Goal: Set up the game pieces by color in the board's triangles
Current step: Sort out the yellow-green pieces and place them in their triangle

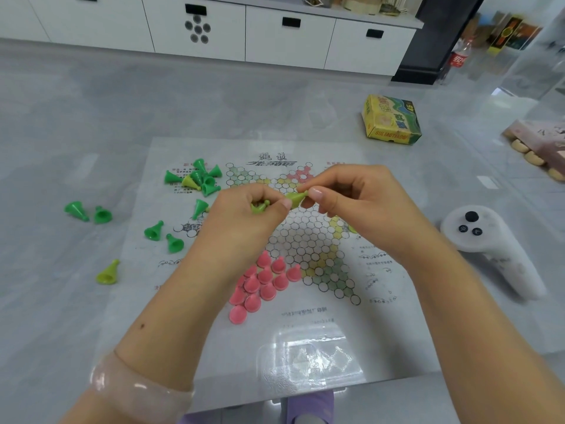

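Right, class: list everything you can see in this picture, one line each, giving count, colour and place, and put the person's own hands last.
Game board: one, white sheet with a printed star of circles, centre of the table.
Pink pieces: about a dozen, standing in the near triangle.
Green pieces: about a dozen, tipped over, scattered far left on and off the board.
Yellow-green pieces: one lying off the near-left board edge, one in the far-left cluster, at least two in the hands.
Game box: one, yellow and green, far right.
Controller: one, white, right of the board.
Cabinets: white, along the back.
Left hand: holds a yellow-green piece.
Right hand: pinches a yellow-green piece.
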Demonstrator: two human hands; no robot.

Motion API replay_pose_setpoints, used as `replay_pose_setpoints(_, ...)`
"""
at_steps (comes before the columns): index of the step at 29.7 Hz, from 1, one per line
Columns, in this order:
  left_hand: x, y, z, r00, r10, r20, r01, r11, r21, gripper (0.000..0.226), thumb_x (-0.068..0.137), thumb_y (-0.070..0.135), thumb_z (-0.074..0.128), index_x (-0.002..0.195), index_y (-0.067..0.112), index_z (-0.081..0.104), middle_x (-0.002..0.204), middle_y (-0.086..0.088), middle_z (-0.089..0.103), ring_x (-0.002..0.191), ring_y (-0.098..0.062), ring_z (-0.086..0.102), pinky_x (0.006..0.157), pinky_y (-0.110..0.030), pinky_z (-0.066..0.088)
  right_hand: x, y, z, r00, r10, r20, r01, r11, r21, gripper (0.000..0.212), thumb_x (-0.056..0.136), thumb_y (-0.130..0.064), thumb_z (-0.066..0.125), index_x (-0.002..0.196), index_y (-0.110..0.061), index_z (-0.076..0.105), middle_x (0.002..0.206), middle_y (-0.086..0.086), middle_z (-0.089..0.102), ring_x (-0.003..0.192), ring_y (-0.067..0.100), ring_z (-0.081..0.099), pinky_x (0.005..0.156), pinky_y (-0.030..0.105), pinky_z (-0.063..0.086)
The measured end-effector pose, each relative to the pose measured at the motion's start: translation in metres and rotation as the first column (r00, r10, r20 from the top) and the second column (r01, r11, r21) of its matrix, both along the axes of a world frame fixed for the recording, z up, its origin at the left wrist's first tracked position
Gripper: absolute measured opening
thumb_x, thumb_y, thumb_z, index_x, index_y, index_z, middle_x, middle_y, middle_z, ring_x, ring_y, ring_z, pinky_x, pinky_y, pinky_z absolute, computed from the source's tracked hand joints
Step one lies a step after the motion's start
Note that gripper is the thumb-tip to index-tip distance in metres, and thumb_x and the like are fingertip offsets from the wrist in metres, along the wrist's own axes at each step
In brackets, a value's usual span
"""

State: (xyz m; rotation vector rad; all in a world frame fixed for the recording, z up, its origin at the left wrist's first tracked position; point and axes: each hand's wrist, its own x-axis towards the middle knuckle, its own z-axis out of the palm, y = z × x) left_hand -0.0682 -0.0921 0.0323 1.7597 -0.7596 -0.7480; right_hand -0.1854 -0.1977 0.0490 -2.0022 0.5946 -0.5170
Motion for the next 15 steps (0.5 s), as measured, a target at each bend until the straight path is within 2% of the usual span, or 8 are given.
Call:
replay_pose_setpoints(2,-0.001,0.000,0.000,1.000,-0.007,0.018,0.007,1.000,0.005,0.015,0.086,0.028,0.060,0.072,0.026,0.065,0.057,0.014,0.050,0.045,0.000,0.043,0.036,-0.005,0.031,-0.001,-0.001,0.000,1.000,-0.015,-0.006,0.015,1.000,-0.006,0.009,0.084,-0.014,0.062,0.085,-0.018,0.070,0.067,-0.013,0.066,0.061,-0.005,0.057,0.058,0.008,0.042)
replay_pose_setpoints(5,0.000,0.001,0.000,0.999,-0.033,0.034,0.033,0.999,0.014,0.011,0.088,0.028,0.056,0.084,0.026,0.067,0.076,0.017,0.054,0.060,0.001,0.048,0.045,-0.003,0.037,-0.008,-0.011,-0.004,0.992,-0.122,-0.021,0.122,0.993,0.004,0.008,0.084,-0.017,0.063,0.081,-0.022,0.069,0.065,-0.019,0.064,0.060,-0.007,0.054,0.056,0.007,0.042)
replay_pose_setpoints(8,0.002,0.001,0.000,0.999,-0.033,0.015,0.033,0.999,0.019,0.013,0.089,0.024,0.053,0.083,0.026,0.064,0.068,0.015,0.051,0.049,0.012,0.048,0.049,-0.011,0.037,-0.017,-0.026,-0.012,0.951,-0.284,-0.126,0.273,0.957,-0.093,0.010,0.085,-0.020,0.062,0.079,-0.022,0.070,0.067,-0.013,0.061,0.054,-0.007,0.049,0.053,0.006,0.039)
replay_pose_setpoints(10,0.003,0.001,0.001,1.000,-0.009,-0.010,0.009,0.999,0.040,0.015,0.090,0.019,0.050,0.080,0.025,0.060,0.067,0.010,0.051,0.045,0.006,0.048,0.051,-0.018,0.033,-0.021,-0.033,-0.018,0.910,-0.346,-0.229,0.299,0.929,-0.216,0.011,0.085,-0.019,0.061,0.079,-0.020,0.070,0.065,-0.014,0.058,0.052,-0.006,0.047,0.051,0.003,0.036)
replay_pose_setpoints(12,0.002,0.000,0.003,0.999,0.013,-0.046,-0.010,0.998,0.054,0.016,0.088,0.013,0.047,0.078,0.022,0.056,0.065,0.006,0.052,0.049,-0.004,0.044,0.051,-0.022,0.032,-0.022,-0.035,-0.023,0.874,-0.373,-0.310,0.265,0.902,-0.340,0.010,0.085,-0.019,0.061,0.080,-0.017,0.069,0.066,-0.012,0.055,0.056,-0.001,0.046,0.050,0.001,0.033)
replay_pose_setpoints(15,0.001,-0.002,0.004,0.997,0.019,-0.080,-0.014,0.998,0.057,0.018,0.084,0.006,0.045,0.076,0.020,0.053,0.059,0.005,0.050,0.050,-0.009,0.039,0.051,-0.025,0.028,-0.021,-0.037,-0.028,0.841,-0.390,-0.376,0.220,0.880,-0.421,0.009,0.085,-0.021,0.061,0.081,-0.017,0.068,0.069,-0.013,0.050,0.061,0.001,0.043,0.051,0.003,0.033)
